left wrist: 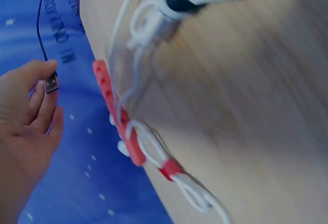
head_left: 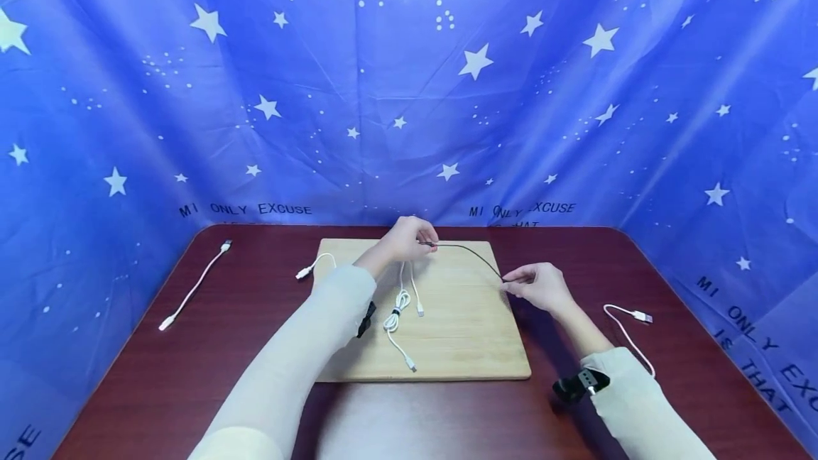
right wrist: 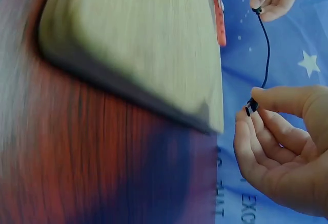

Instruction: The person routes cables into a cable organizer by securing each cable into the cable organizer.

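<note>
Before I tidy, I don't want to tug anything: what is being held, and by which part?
A black cable, by both ends: the left hand pinches the USB plug, the right hand the opposite plug.

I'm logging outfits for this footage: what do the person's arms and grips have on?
The left sleeve and right sleeve are pale off-white. A black left device, partly hidden, and a black right device sit near the sleeve ends. The left grip and right grip are ungloved.

The blue curtain (head_left: 383, 55) carries black capitals: "MI ONLY EXCUSE" twice along the back, and on the right the same line, cut off, above "IS THAT". At the lower left, "SE" can be read.
</note>
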Motion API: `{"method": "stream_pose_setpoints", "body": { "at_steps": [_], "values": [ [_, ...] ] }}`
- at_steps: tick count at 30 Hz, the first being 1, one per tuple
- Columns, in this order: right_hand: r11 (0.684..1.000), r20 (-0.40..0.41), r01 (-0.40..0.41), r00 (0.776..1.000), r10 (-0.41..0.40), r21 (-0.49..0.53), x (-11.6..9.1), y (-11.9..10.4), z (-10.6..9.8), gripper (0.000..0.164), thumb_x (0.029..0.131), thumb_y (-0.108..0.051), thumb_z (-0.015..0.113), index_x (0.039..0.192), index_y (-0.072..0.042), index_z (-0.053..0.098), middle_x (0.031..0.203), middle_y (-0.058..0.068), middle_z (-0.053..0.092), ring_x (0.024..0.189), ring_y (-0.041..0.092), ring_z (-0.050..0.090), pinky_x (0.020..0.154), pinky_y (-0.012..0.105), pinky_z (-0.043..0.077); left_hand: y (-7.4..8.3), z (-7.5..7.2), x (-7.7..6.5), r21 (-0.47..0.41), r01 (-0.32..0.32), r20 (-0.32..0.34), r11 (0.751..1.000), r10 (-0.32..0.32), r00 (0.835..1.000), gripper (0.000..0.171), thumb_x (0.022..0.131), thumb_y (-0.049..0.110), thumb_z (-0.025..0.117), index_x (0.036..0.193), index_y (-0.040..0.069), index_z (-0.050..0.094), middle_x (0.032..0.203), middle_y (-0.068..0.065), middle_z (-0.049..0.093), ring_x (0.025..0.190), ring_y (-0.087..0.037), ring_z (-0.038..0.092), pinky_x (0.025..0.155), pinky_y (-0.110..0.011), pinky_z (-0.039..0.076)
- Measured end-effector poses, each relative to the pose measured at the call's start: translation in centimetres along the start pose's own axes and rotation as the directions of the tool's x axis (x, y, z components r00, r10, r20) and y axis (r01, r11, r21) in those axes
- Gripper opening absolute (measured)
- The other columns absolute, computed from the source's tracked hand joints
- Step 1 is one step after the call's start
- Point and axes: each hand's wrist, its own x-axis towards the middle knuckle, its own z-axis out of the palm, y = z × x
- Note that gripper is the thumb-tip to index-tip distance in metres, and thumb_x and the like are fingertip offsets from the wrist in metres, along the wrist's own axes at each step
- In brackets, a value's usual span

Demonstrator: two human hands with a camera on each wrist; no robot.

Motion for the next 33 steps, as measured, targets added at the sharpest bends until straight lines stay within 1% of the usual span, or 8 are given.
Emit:
{"method": "stream_pose_setpoints", "body": {
  "at_steps": [6,10,14,19,25,27,30,33],
  "values": [
    [0.944,0.183,-0.114,0.981,0.059,0.309,-0.1,-0.4,0.9,0.034,0.083,-0.006,0.07,0.109,0.015,0.063,0.086,0.012,0.076,0.07,0.007,0.068,0.072,0.029,0.061,-1.6,-0.2,-1.2,-0.269,0.108,-0.036,0.957,-0.122,0.992,0.023,0.082,0.002,0.071,0.104,-0.001,0.071,0.101,-0.016,0.073,0.089,-0.02,0.068,0.079,-0.018,0.054],
    [0.857,0.299,-0.173,0.954,0.023,0.486,0.0,-0.4,1.0,0.032,0.085,-0.001,0.067,0.112,0.015,0.059,0.085,0.002,0.075,0.076,0.005,0.07,0.075,0.023,0.06,-2.4,-0.6,-1.6,-0.45,0.181,-0.029,0.875,-0.217,0.976,0.027,0.083,0.004,0.071,0.11,0.0,0.069,0.108,-0.018,0.072,0.095,-0.018,0.068,0.079,-0.015,0.051],
    [0.749,0.414,-0.241,0.909,-0.048,0.617,0.1,-0.5,1.1,0.017,0.087,0.003,0.063,0.104,-0.001,0.065,0.085,-0.004,0.074,0.081,0.006,0.07,0.078,0.021,0.059,-2.8,-1.0,-1.8,-0.566,0.251,-0.015,0.785,-0.314,0.949,0.03,0.084,0.01,0.073,0.113,0.005,0.069,0.112,-0.015,0.072,0.099,-0.014,0.067,0.088,-0.024,0.053],
    [0.7,0.492,-0.286,0.864,-0.107,0.655,0.3,-0.5,1.6,0.024,0.089,0.004,0.061,0.095,-0.017,0.072,0.09,-0.005,0.075,0.083,0.006,0.071,0.079,0.021,0.059,-2.7,-1.0,-1.4,-0.765,0.291,0.013,0.575,-0.437,0.899,0.034,0.086,0.011,0.071,0.119,0.005,0.065,0.124,-0.017,0.066,0.104,-0.015,0.065,0.105,-0.039,0.049],
    [0.705,0.524,-0.298,0.843,-0.121,0.643,0.2,-1.1,2.7,0.015,0.092,-0.002,0.059,0.099,-0.009,0.071,0.085,-0.003,0.074,0.08,0.005,0.069,0.077,0.02,0.059,-2.1,-0.3,-0.5,-0.944,0.195,0.033,0.265,-0.514,0.857,0.041,0.091,0.001,0.061,0.131,-0.002,0.054,0.128,-0.016,0.06,0.11,-0.016,0.06,0.112,-0.036,0.043],
    [0.71,0.526,-0.295,0.842,-0.123,0.639,0.1,-1.5,3.2,0.013,0.093,-0.004,0.06,0.099,-0.007,0.071,0.082,-0.003,0.073,0.079,0.005,0.068,0.077,0.02,0.058,-1.8,-0.2,-0.3,-0.967,0.166,0.036,0.195,-0.541,0.84,0.041,0.092,0.0,0.059,0.132,-0.001,0.054,0.12,-0.01,0.063,0.104,-0.014,0.061,0.112,-0.034,0.043],
    [0.724,0.513,-0.284,0.851,-0.111,0.629,0.0,-2.1,4.0,0.012,0.091,-0.004,0.062,0.098,-0.007,0.071,0.083,-0.004,0.073,0.079,0.005,0.068,0.077,0.021,0.059,-1.4,-0.3,0.1,-0.979,0.144,0.037,0.147,-0.56,0.827,0.041,0.092,-0.001,0.059,0.132,0.0,0.054,0.118,-0.009,0.066,0.092,-0.01,0.065,0.112,-0.035,0.044],
    [0.739,0.491,-0.275,0.867,-0.086,0.615,-0.1,-2.8,5.0,0.013,0.088,-0.001,0.064,0.1,-0.001,0.069,0.084,-0.005,0.073,0.079,0.007,0.069,0.078,0.024,0.06,-1.2,-0.6,0.3,-0.975,0.146,0.026,0.165,-0.571,0.82,0.04,0.091,0.0,0.061,0.131,0.0,0.056,0.127,-0.016,0.063,0.083,-0.007,0.067,0.11,-0.036,0.045]
  ]
}}
